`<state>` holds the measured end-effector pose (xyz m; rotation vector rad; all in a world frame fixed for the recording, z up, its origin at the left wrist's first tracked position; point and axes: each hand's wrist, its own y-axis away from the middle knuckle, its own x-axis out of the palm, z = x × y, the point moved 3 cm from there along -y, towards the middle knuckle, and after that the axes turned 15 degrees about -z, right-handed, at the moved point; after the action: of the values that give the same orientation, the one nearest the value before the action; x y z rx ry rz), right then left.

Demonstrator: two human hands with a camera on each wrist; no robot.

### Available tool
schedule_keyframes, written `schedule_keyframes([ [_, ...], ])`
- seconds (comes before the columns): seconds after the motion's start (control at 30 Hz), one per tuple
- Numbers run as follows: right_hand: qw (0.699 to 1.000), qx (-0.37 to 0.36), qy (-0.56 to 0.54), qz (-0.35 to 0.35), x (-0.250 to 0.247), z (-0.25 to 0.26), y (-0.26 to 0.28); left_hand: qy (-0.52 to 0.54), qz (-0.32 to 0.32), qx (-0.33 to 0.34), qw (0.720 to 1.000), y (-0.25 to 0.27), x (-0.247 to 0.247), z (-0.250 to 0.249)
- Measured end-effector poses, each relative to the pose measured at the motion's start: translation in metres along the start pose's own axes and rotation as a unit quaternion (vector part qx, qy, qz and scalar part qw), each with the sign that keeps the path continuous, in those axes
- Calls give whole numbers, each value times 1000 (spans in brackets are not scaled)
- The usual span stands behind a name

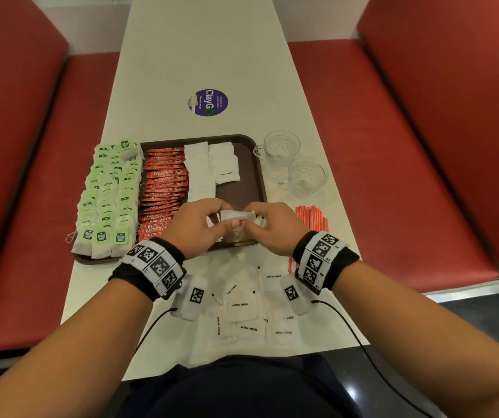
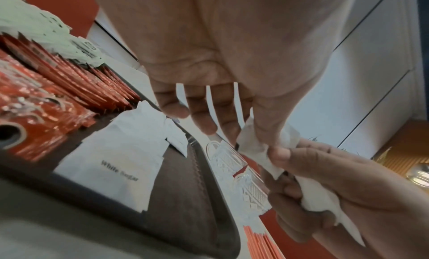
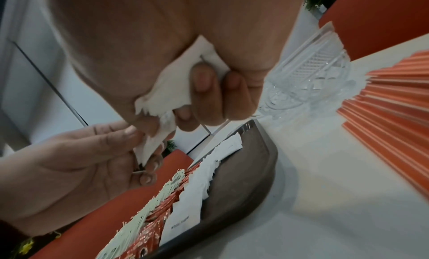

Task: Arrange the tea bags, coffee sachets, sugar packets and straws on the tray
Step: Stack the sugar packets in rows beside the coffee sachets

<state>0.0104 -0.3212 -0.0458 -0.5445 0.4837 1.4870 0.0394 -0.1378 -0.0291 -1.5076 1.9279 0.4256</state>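
Note:
A brown tray [image 1: 248, 164] holds rows of green-tagged tea bags [image 1: 109, 188], red coffee sachets [image 1: 164, 182] and two columns of white sugar packets [image 1: 209, 167]. Above the tray's near edge my hands meet on a small bunch of sugar packets [image 1: 236, 217]. My right hand [image 1: 260, 221] grips the bunch [image 3: 167, 92] in curled fingers. My left hand [image 1: 212, 220] pinches one packet [image 2: 255, 143] of it between thumb and fingers. More sugar packets [image 1: 242, 306] lie loose on the table near me. Orange straws [image 1: 311, 218] lie right of the tray.
Two cut-glass cups [image 1: 278, 146] [image 1: 307, 176] stand just right of the tray, behind the straws. A round purple sticker [image 1: 209, 102] marks the white table beyond the tray. Red benches [image 1: 423, 146] run along both sides.

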Motion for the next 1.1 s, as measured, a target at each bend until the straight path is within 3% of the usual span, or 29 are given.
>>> schedule_keyframes([
  [0.17, 1000, 15, -3, -24, -6, 0, -16, -34, 1, -31, 999, -29, -6, 9],
  [0.27, 997, 64, 0, -48, -9, -3, -24, -84, -47, -60, 994, -59, -9, 22],
  [0.37, 996, 87, 10, -27, -8, -4, -32, -120, -84, -102, 984, -88, -6, 38],
  [0.57, 992, 126, -25, 8, -9, -5, -41, -168, -53, -150, 973, -124, 16, 60],
  [0.77, 996, 90, 6, 25, -5, -12, -46, -208, -45, -167, 963, -138, 27, 76],
  [0.97, 996, 85, 1, 8, -8, -19, -52, -225, -58, -92, 968, -147, 29, 64],
  [1.1, 996, 94, 1, -4, -7, -19, -54, -250, 46, -36, 966, -151, 44, 45],
])
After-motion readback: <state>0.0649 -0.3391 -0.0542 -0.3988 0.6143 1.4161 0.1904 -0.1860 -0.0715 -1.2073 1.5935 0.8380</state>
